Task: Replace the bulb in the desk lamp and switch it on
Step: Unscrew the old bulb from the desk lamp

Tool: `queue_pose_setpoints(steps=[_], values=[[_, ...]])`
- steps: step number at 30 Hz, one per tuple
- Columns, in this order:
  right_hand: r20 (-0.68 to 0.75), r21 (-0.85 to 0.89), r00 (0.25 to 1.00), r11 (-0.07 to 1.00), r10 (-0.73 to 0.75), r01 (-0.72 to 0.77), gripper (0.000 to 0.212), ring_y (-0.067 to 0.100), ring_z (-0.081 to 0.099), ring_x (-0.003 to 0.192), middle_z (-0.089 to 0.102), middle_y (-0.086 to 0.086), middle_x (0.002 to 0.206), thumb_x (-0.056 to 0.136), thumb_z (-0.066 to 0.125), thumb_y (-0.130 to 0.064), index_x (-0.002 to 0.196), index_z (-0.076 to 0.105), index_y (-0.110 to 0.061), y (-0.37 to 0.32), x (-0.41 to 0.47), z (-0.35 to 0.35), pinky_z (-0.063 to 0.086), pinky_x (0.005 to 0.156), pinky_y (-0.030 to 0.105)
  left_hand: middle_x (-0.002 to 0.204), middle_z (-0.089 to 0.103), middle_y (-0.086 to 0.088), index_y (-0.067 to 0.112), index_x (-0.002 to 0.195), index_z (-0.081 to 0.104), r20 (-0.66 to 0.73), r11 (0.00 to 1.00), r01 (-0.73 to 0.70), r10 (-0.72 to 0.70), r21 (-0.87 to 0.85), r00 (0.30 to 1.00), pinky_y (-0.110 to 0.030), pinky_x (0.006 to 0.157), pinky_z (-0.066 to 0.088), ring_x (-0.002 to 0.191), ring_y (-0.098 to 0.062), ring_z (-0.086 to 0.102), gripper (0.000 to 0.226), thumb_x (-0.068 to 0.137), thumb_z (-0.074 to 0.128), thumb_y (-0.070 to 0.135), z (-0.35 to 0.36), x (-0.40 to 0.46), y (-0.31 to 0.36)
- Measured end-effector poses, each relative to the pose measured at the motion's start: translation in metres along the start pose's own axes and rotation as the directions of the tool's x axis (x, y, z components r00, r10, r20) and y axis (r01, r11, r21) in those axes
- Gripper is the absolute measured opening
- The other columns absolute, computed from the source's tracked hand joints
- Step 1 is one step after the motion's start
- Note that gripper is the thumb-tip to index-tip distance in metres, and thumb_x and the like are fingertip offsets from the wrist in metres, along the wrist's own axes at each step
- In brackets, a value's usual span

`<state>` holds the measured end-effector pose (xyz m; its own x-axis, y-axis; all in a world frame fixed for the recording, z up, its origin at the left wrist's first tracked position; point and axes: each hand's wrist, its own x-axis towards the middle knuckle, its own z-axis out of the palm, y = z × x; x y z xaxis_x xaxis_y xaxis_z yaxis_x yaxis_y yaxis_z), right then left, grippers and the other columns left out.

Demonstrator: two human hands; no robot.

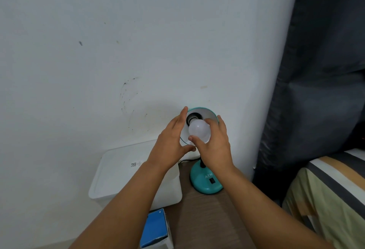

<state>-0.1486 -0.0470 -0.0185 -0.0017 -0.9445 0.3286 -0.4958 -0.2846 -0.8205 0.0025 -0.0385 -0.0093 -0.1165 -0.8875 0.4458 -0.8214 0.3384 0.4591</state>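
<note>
Fingers (221, 128) of the right hand (214, 146) curl round the white bulb (199, 131), thumb beneath, holding it at the socket inside the teal lamp shade (209, 113). The left hand (171, 142) cups the shade's left rim, fingers straight, thumb under. The lamp base (205, 181) on the counter (207, 219) reads "ATN", the rest covered by the wrist. The white box (118, 169) bears an illegible code label. A blue carton (156, 229) is cut off below.
</note>
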Motion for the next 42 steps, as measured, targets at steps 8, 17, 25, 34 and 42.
queue_pose_setpoints(steps=[8, 17, 25, 34, 42], values=[[0.043, 0.089, 0.999, 0.996, -0.003, -0.001, 0.078, 0.018, 0.032, 0.14, 0.01, -0.003, 0.161, 0.079, 0.076, -0.023, 0.144, 0.035, -0.031, 0.003, 0.0, -0.002, 0.031, 0.099, 0.021, 0.151, 0.044, 0.001, 0.033, 0.159, 0.006, 0.008, 1.0, 0.007, -0.007, -0.015, 1.0, -0.029, 0.104, 0.046, 0.13, -0.014, 0.047, 0.114, 0.077, 0.084, 0.035, -0.001, -0.001, 0.0], [0.057, 0.063, 0.996, 0.996, -0.072, 0.069, 0.065, 0.025, 0.033, 0.139, 0.008, 0.0, 0.159, 0.083, 0.071, -0.012, 0.136, 0.046, -0.041, 0.008, 0.001, 0.0, 0.037, 0.108, 0.032, 0.148, 0.045, 0.001, 0.038, 0.158, 0.004, 0.009, 1.0, 0.0, 0.0, -0.012, 1.0, -0.037, 0.102, 0.05, 0.128, -0.015, 0.048, 0.116, 0.075, 0.086, 0.037, 0.001, 0.001, 0.0], [0.003, 0.127, 1.0, 0.992, -0.01, 0.01, 0.079, 0.018, 0.039, 0.132, 0.023, -0.002, 0.153, 0.071, 0.082, -0.038, 0.137, 0.039, -0.027, 0.01, 0.003, 0.002, 0.042, 0.102, 0.032, 0.15, 0.044, 0.003, 0.037, 0.158, 0.004, 0.005, 1.0, -0.005, 0.005, -0.02, 1.0, -0.029, 0.101, 0.048, 0.128, -0.012, 0.047, 0.109, 0.081, 0.08, 0.036, 0.0, 0.0, 0.002], [0.076, 0.184, 0.993, 0.98, -0.089, 0.074, 0.076, 0.017, 0.026, 0.142, 0.009, -0.006, 0.158, 0.078, 0.073, -0.018, 0.14, 0.035, -0.04, 0.016, 0.002, 0.003, 0.033, 0.113, 0.036, 0.15, 0.044, 0.002, 0.039, 0.158, 0.002, 0.007, 1.0, -0.004, 0.004, -0.009, 1.0, -0.036, 0.103, 0.049, 0.129, -0.014, 0.047, 0.113, 0.079, 0.083, 0.036, 0.0, -0.001, -0.002], [0.014, 0.195, 0.999, 0.98, -0.049, 0.046, 0.061, 0.019, 0.041, 0.13, 0.029, -0.004, 0.145, 0.079, 0.072, -0.013, 0.128, 0.047, -0.039, 0.012, 0.004, 0.004, 0.042, 0.104, 0.031, 0.149, 0.044, 0.002, 0.042, 0.157, 0.001, 0.017, 1.0, 0.003, -0.003, -0.011, 1.0, -0.037, 0.1, 0.051, 0.128, -0.014, 0.048, 0.117, 0.077, 0.085, 0.033, 0.001, 0.001, -0.001]])
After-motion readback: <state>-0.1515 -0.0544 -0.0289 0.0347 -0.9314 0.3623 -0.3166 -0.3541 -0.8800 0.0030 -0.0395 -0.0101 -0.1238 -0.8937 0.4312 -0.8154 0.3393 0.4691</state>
